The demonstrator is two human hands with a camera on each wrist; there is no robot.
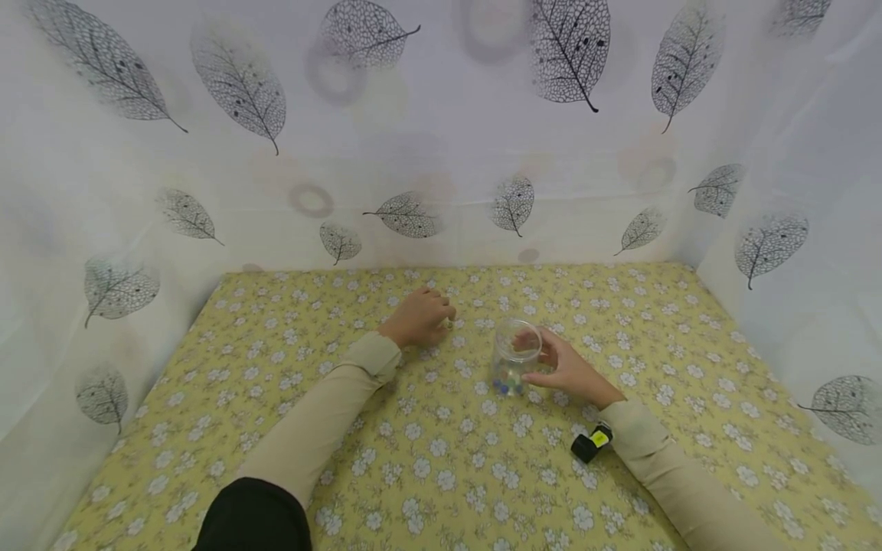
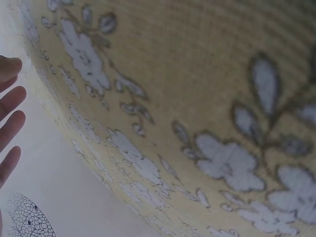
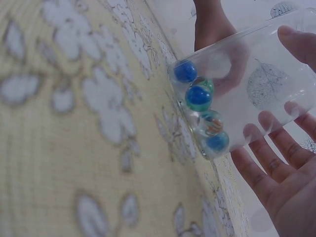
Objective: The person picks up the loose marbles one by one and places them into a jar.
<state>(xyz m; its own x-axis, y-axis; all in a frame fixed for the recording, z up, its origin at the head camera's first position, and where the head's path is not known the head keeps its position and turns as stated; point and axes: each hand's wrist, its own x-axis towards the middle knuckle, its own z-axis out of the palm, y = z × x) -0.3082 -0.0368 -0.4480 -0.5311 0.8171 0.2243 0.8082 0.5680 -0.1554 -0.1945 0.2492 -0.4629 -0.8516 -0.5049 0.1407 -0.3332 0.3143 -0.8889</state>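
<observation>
In the head view my right hand (image 1: pixel 568 371) holds a clear plastic jar (image 1: pixel 506 360) upright on the cloth, thumb on the near side and fingers behind it. Several glass marbles (image 3: pixel 199 98), blue, green and orange-swirled, lie at the jar's bottom in the right wrist view. To the left of the jar, my left hand (image 1: pixel 416 317) is low over the cloth with fingers bent. A small glassy marble (image 1: pixel 450 324) shows between its thumb and forefinger. The left wrist view catches only the left fingertips (image 2: pixel 11 123) at its edge.
A yellow floral cloth (image 1: pixel 441 428) covers the table. White curtains (image 1: pixel 441 153) printed with grey leaves stand along the back and both sides. A black strap with a small device (image 1: pixel 591 442) is on the right wrist. A dark rounded shape (image 1: pixel 255 520) covers part of the left forearm.
</observation>
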